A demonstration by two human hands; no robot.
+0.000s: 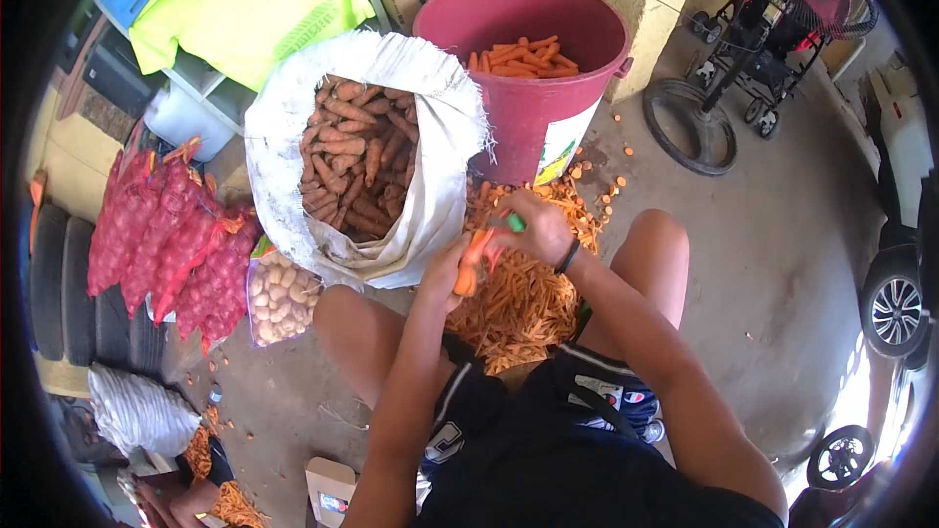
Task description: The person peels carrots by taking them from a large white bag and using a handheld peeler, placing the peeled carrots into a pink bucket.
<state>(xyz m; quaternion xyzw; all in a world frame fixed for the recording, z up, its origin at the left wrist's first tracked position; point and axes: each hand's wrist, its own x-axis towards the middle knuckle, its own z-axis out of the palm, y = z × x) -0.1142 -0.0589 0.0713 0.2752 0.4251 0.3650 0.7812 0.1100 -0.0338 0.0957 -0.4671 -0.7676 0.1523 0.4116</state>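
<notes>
My left hand point(443, 272) is closed around a bright orange carrot point(466, 281), held between my knees. In my right hand point(541, 229) is a peeler point(515, 223) with a green handle, close against the carrot; its blade is too small to make out. Beneath both hands lies a big heap of orange peelings point(518, 308). In front stands a white sack point(284, 176), its mouth rolled open, full of unpeeled, dirt-coloured carrots point(357, 152). Behind the heap, a dark red tub point(479, 108) holds peeled carrots point(523, 57).
Red mesh bags of onions point(171, 235) and a bag of potatoes point(282, 298) stand left of the sack. Tyres point(78, 279) lean at the far left. A fan with a round base point(690, 127) stands at right. Part of another person point(181, 504) shows at lower left.
</notes>
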